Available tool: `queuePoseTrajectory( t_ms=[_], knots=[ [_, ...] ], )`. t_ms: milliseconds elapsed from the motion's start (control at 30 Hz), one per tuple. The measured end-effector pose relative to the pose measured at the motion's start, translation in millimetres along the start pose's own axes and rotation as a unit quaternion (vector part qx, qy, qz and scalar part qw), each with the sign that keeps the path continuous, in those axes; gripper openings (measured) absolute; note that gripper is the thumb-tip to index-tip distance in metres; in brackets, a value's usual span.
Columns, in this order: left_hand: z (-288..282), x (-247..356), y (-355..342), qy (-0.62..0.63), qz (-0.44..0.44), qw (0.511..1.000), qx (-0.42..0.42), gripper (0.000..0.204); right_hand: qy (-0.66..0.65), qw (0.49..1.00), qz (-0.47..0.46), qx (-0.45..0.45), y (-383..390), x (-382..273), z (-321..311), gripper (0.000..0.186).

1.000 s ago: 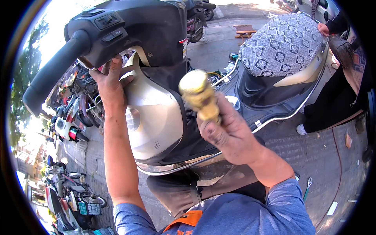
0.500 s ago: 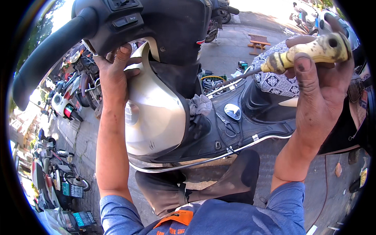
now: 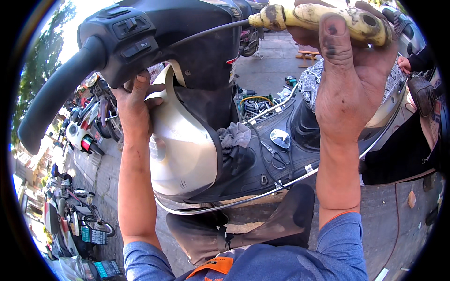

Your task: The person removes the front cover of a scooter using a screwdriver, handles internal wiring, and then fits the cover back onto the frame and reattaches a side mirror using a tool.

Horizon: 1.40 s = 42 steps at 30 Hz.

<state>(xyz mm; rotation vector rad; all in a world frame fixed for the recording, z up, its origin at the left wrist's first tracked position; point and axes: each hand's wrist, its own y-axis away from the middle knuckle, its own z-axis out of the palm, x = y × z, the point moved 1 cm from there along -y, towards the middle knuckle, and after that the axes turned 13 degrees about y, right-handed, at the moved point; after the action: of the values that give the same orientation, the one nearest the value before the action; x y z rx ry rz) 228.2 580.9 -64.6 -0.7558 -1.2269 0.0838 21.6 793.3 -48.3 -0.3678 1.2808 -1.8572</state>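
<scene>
My right hand (image 3: pixel 349 84) is closed around the worn yellow handle of a screwdriver (image 3: pixel 323 18), raised at the upper right. Its long dark shaft runs left and slightly down, in front of the scooter's black handlebar housing (image 3: pixel 197 35); the tip is hard to make out there. My left hand (image 3: pixel 133 100) is tucked under the housing beside the grip, at the top of the pale front panel (image 3: pixel 185 145). Its fingers are bent, some lying against the panel's upper edge. What they hold, if anything, is hidden.
On the footboard lie scissors (image 3: pixel 275 157), a round mirror (image 3: pixel 280 138) and a grey rag (image 3: pixel 235 135). Tools fill a tray (image 3: pixel 258 105) beyond it. A patterned cover (image 3: pixel 311 86) lies on the seat. Another person's hand (image 3: pixel 404 64) shows at right. Parked motorbikes (image 3: pixel 82 129) stand at left.
My right hand has moved left and up with the screwdriver, whose shaft now reaches across the handlebar housing. My left hand stays by the panel. The other person's hand has come into view.
</scene>
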Motion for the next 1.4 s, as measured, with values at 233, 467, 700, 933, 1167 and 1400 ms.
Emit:
queuePoseTrajectory(
  t_ms=[233,467,700,933,1167,1400],
  knots=[
    [0.5,1.9,-0.2,-0.002,0.001,1.0,0.0,0.078,-0.031,0.999,0.024,-0.006,1.5,-3.1,-1.8,0.041],
    [2.6,2.0,-0.3,-0.01,0.012,1.0,-0.004,0.083,-0.042,0.998,0.035,-0.011,5.0,-3.7,0.6,0.041],
    [0.6,2.9,1.0,-0.012,0.005,1.0,-0.003,0.084,-0.05,0.998,0.042,-0.016,8.2,-4.0,2.5,0.041],
    [-2.2,1.9,-1.1,-0.018,-0.001,1.0,-0.007,0.083,-0.049,0.998,0.045,-0.023,4.2,-4.6,1.9,0.041],
    [-6.5,-2.8,-3.3,-0.009,0.008,1.0,0.0,0.072,0.202,0.977,0.011,-0.069,-20.6,-5.2,-3.1,0.039],
    [-8.9,12.7,-0.5,0.049,0.024,0.998,0.005,0.099,0.246,0.933,0.094,-0.246,-60.5,-30.2,-18.1,0.029]
  ],
)
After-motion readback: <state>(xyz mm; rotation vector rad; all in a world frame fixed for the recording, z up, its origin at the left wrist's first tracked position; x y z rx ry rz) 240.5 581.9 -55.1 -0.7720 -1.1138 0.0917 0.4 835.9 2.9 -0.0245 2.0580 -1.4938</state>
